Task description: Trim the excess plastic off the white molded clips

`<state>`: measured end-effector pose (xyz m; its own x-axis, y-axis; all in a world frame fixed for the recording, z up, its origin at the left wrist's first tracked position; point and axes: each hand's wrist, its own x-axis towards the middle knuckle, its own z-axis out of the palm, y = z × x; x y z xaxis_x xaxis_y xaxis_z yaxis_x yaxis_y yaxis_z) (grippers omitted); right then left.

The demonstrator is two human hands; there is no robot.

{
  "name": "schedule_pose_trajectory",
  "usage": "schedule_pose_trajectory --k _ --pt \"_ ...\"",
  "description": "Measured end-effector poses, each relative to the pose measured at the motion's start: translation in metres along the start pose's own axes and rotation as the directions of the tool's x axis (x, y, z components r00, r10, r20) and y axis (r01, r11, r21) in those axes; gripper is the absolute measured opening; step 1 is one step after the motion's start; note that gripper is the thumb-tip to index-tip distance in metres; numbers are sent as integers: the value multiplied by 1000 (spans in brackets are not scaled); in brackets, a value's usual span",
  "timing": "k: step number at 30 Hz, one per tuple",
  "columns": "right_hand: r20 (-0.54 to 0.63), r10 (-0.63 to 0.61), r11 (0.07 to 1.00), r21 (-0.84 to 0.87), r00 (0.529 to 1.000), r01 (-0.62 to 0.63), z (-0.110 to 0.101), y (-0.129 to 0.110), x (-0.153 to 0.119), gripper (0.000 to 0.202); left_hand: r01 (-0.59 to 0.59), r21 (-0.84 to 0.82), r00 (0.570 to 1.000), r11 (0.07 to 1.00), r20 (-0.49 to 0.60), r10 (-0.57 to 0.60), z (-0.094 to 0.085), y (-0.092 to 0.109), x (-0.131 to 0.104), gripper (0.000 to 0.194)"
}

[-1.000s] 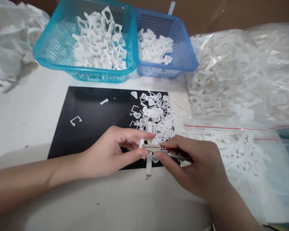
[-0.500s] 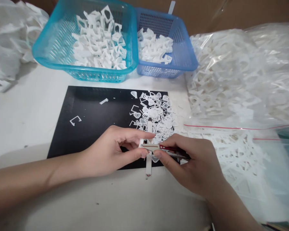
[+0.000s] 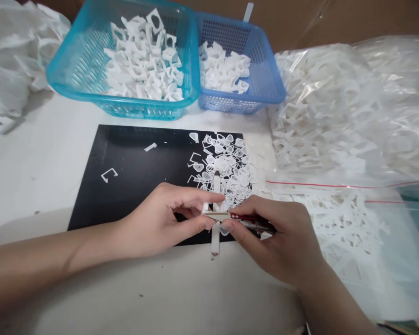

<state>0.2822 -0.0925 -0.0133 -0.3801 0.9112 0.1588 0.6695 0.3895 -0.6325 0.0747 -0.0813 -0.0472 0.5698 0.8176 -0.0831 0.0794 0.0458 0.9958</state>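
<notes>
Between the thumb and fingers of my left hand (image 3: 171,211) is a small white plastic part (image 3: 205,207), mostly covered by the fingers. My right hand (image 3: 282,232) is closed around a knife (image 3: 240,217) with a dark red handle; its short blade points left and lies against the part near my left thumb. Beneath both hands runs a slim white stick-like tool (image 3: 215,239) with a dark tip, lying over the edge of a black mat (image 3: 136,172). White plastic offcuts (image 3: 230,163) are heaped on the mat's right side.
At the back stand a teal basket (image 3: 77,95) and a blue basket (image 3: 265,86), each holding white parts. Clear bags of white pieces (image 3: 328,107) fill the right side. Another bag of parts (image 3: 17,60) lies at far left. Two stray scraps rest on the mat's left.
The knife blade has tilted and shifted slightly downward against the white part. Both hands otherwise stay in nearly the same place.
</notes>
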Motion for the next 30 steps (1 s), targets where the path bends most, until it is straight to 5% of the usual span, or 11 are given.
schedule_pose_trajectory --k 30 --pt "-82 -95 980 -185 992 78 3 1 -6 21 7 30 999 1000 -36 -6 1 1 1 31"
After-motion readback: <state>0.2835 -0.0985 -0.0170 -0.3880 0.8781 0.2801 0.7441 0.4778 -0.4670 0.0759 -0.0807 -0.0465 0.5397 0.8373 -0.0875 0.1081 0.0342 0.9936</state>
